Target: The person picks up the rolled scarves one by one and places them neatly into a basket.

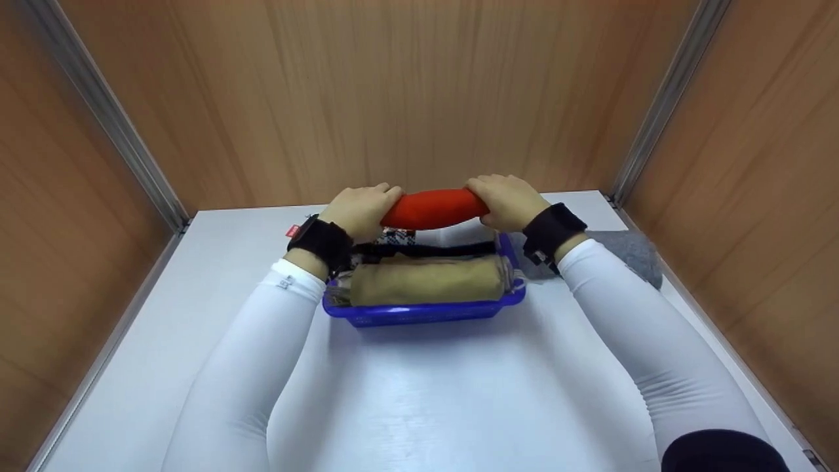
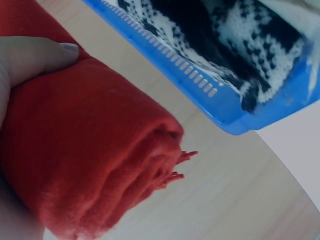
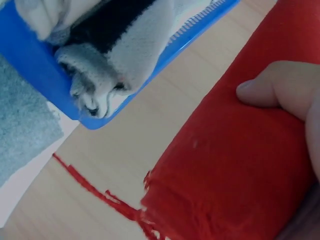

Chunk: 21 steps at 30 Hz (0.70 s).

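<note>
A rolled red scarf with fringe at its ends is held up behind and above a blue plastic basket. My left hand grips one end of the roll, its thumb lying across the red cloth in the left wrist view. At the other end, my right hand grips it in the same way. Inside the basket lies a rolled tan scarf at the front. Behind it sits a rolled black-and-white patterned scarf, partly covered by the red roll in the head view.
Right of the basket, a grey cloth lies on the white table, partly hidden by my right arm. Wooden panels wall the table at the back and both sides. A small red tag shows beside my left wrist.
</note>
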Motion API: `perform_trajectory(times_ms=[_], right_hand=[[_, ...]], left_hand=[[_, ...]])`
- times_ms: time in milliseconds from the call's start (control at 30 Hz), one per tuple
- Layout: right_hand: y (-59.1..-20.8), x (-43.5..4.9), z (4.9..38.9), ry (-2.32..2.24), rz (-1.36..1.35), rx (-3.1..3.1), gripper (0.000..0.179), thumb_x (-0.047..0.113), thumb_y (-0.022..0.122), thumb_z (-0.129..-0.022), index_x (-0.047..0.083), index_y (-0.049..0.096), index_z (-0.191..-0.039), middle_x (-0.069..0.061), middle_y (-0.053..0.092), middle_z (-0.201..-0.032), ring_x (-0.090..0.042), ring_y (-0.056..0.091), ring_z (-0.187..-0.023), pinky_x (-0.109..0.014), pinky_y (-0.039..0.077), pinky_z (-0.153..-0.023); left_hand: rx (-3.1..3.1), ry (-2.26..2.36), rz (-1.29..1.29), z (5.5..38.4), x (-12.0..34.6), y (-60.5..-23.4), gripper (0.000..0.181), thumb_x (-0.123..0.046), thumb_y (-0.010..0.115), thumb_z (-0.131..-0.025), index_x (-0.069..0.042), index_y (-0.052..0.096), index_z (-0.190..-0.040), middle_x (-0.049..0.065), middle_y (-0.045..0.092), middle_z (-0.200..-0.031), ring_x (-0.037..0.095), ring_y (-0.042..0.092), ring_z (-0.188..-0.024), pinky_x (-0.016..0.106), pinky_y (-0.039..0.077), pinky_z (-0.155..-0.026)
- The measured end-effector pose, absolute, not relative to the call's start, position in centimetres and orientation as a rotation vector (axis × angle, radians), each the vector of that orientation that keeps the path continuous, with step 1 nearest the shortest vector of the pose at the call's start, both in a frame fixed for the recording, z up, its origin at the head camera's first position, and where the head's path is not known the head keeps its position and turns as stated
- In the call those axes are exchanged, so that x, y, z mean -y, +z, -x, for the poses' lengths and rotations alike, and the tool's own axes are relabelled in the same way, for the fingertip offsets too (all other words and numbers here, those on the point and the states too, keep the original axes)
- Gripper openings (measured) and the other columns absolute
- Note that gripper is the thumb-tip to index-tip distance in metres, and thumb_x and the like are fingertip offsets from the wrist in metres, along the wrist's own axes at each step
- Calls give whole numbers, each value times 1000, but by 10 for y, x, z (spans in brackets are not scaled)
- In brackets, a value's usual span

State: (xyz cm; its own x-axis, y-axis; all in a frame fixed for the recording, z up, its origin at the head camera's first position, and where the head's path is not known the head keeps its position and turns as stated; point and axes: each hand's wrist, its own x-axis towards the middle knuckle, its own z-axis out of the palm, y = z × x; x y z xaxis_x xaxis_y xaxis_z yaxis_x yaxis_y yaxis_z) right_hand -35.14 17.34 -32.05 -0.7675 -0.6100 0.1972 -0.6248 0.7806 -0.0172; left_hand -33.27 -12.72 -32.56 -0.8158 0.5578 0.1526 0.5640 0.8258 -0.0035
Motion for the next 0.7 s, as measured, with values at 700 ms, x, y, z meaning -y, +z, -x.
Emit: perform_trajectory(times_ms=[700], right_hand=[[-337,-164,374,120,-942,2835,50,1,78,-90,4,63,-137,-20,72,-132,-44,68,-123,-61,55,-109]], left_hand=[[2801,34,848,358,129,-350,52,1,76,-89,-7,62,-138,18,70,-121,41,76,-106,57,64,-89]])
